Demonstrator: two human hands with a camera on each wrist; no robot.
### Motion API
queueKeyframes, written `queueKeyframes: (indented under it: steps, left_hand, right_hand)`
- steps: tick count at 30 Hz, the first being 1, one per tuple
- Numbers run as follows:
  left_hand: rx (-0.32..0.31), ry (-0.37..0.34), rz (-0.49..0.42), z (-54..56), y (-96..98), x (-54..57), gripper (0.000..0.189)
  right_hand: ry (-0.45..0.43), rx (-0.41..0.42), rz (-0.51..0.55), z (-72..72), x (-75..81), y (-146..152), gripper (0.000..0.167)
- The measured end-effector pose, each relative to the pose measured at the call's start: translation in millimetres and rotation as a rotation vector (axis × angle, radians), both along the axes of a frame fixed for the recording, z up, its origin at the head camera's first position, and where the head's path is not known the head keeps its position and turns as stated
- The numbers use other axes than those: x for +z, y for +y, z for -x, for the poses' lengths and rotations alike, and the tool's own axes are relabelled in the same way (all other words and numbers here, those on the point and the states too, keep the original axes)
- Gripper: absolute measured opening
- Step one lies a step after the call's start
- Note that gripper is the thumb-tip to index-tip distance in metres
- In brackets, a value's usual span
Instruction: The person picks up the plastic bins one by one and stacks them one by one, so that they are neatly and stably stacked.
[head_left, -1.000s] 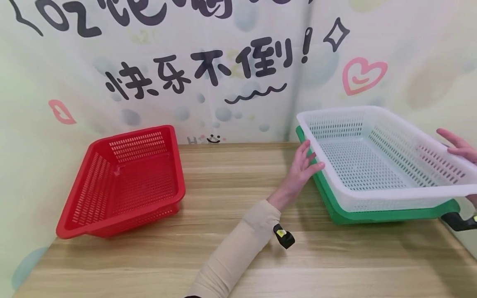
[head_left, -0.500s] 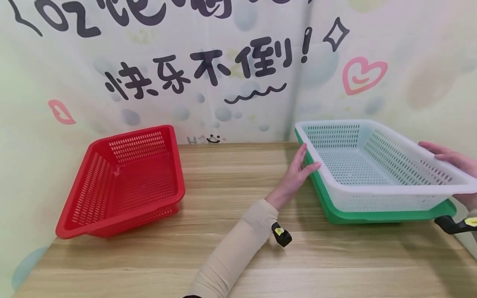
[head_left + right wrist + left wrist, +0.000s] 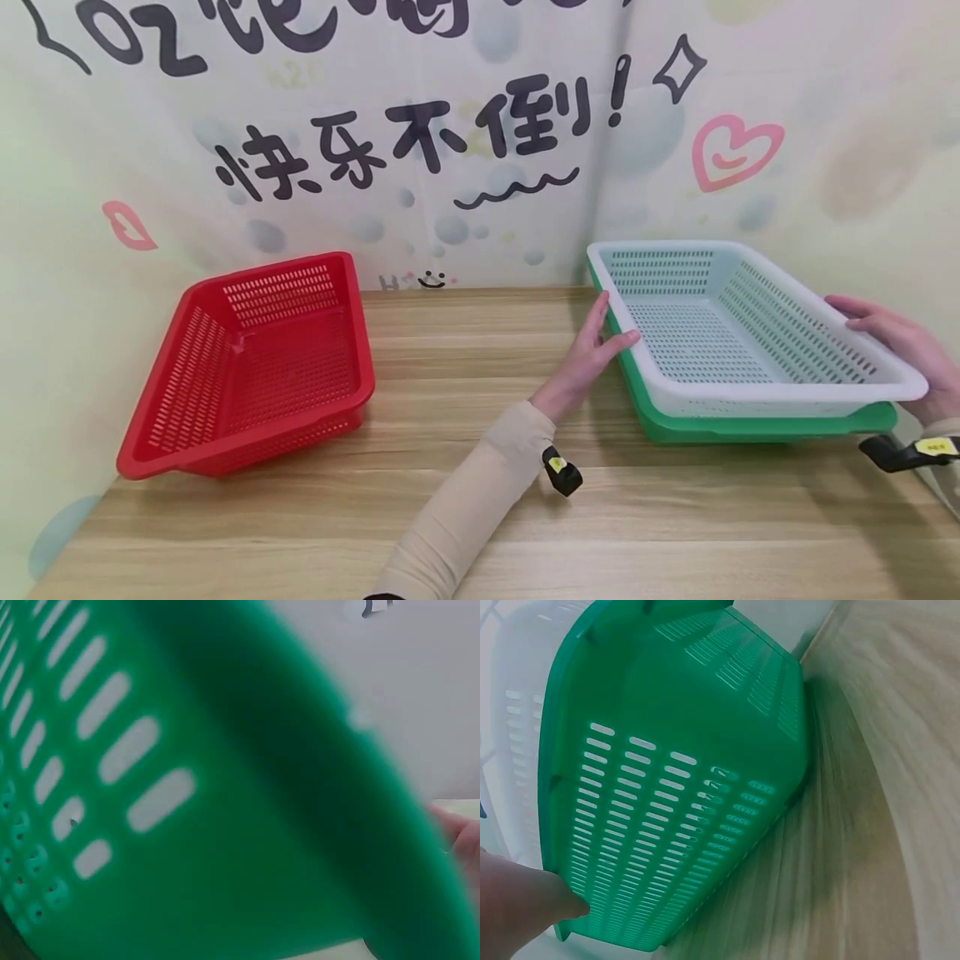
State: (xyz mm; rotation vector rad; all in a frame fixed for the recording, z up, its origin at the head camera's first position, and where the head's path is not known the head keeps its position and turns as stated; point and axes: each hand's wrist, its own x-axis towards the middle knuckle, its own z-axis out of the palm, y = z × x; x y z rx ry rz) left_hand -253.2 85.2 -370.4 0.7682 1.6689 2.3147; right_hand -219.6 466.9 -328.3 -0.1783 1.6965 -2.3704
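- Three baskets in all: one red basket (image 3: 258, 358), one white basket (image 3: 716, 333) and one green basket (image 3: 720, 429).
- The red one sits alone along the desk's (image 3: 465, 375) left edge, towards its far left corner.
- The other two are stacked, white inside green, towards the far right corner; the white rim stands above the green one.
- Two hands, one at each side of that stack.
- Left hand (image 3: 588, 354): fingers nearly straight and lying along the outside of the green basket's left side, thumb spread well away from them and laid over the white rim. The left wrist view shows a fingertip against the green wall, just below its rim.
- Right hand (image 3: 911, 346): fingers stretched out along the stack's right side, touching the white rim. The right wrist view shows only a bit of this hand, beyond the blurred green rim, so how firmly it presses cannot be told.
- Two black wrist mounts (image 3: 561, 471), one per arm, each with a yellow label.
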Motion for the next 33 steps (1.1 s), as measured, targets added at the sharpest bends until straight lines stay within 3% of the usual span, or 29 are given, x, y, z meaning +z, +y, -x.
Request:
queueKeyframes:
  steps: [5, 10, 11, 13, 17, 21, 25, 31, 33]
  left_hand:
    - [-0.016, -0.008, -0.014, -0.1, -0.3, -2.3, 0.081]
    - [0.027, -0.067, 0.035, -0.5, -0.7, -3.9, 0.080]
    - [0.045, -0.079, 0.058, -1.0, -1.8, -3.5, 0.080]
    - [0.085, -0.103, 0.110, -2.0, -5.6, -2.2, 0.080]
    - [0.121, -0.109, 0.165, -2.0, -14.1, 1.8, 0.079]
    - [0.118, -0.102, 0.186, -1.1, -19.7, 3.4, 0.079]
    - [0.132, -0.082, 0.200, -0.8, -24.4, 2.3, 0.079]
    - [0.157, -0.082, 0.217, -1.4, -34.1, 0.9, 0.080]
    - [0.158, -0.082, 0.228, -1.8, -36.8, 0.5, 0.080]
  right_hand:
    - [-0.005, -0.086, -0.095, -1.1, -4.0, -0.7, 0.043]
    - [0.075, -0.142, -0.540, 0.1, -10.5, 5.0, 0.037]
    - [0.101, -0.126, -0.571, 0.4, -12.0, 7.6, 0.038]
    - [0.162, -0.097, -0.554, 1.1, -14.4, 11.3, 0.042]
    - [0.258, -0.050, -0.329, 2.8, -15.1, 14.7, 0.049]
    - [0.301, -0.058, -0.332, 3.7, -10.7, 8.6, 0.049]
    - [0.314, -0.048, -0.440, 2.3, -2.6, -2.6, 0.050]
    - [0.331, -0.023, -0.767, 0.8, 13.6, -19.7, 0.052]
    - [0.340, -0.014, -0.827, 1.0, 16.8, -26.1, 0.053]
